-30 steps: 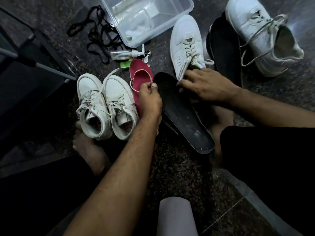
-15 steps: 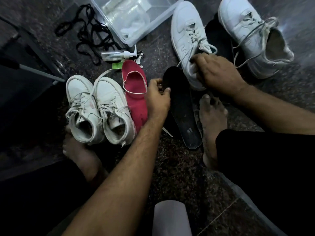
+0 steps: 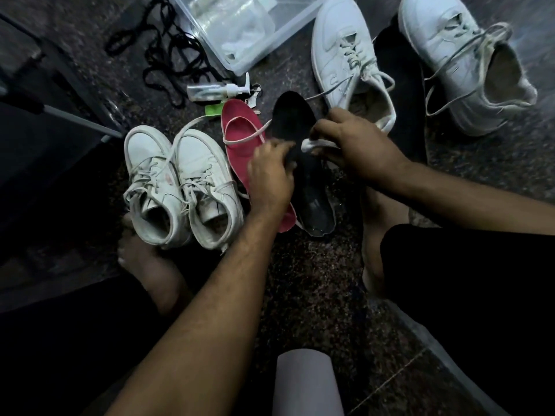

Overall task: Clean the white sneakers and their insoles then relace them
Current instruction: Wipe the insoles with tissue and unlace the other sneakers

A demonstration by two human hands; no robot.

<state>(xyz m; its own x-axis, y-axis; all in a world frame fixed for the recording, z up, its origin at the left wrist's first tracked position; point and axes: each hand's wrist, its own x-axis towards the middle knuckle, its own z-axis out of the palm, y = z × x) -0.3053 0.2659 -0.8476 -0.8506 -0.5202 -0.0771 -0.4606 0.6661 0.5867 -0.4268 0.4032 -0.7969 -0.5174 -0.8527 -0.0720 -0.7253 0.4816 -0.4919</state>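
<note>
Fingers of the left hand (image 3: 270, 175) are curled onto the near edge of the black insole (image 3: 303, 163), which is held steady between the two hands; the grip there is closed on the insole, though motion blur hides exactly how the fingertips lie. A crumpled white wipe (image 3: 313, 144) is pinched in the right hand (image 3: 357, 145) and is pressed against the insole's upper face, just past the middle of its length. The step in hand is judged to be the wiping of this insole, so the insole-cleaning part of the task is under way and relacing is not yet begun. The insole's heel end rests on the dark speckled floor (image 3: 315, 295), overlapping a red insole (image 3: 240, 136) that lies beside it with a loose white lace (image 3: 240, 141) draped across. Left of these a pair of white high-top sneakers (image 3: 180, 187) stands side by side, laced. Beyond the right hand a white low sneaker (image 3: 351, 64) lies with its lace slack, a second black insole (image 3: 402, 85) is seen behind it, and the other low sneaker (image 3: 459, 64) lies farther right. A small spray bottle (image 3: 216, 92), a tangle of black laces (image 3: 168, 55) and a clear plastic tub (image 3: 240, 31) are set at the far side. The next move is judged to call for firm strokes of the wipe along the insole's length while the left hand keeps it from sliding.
</note>
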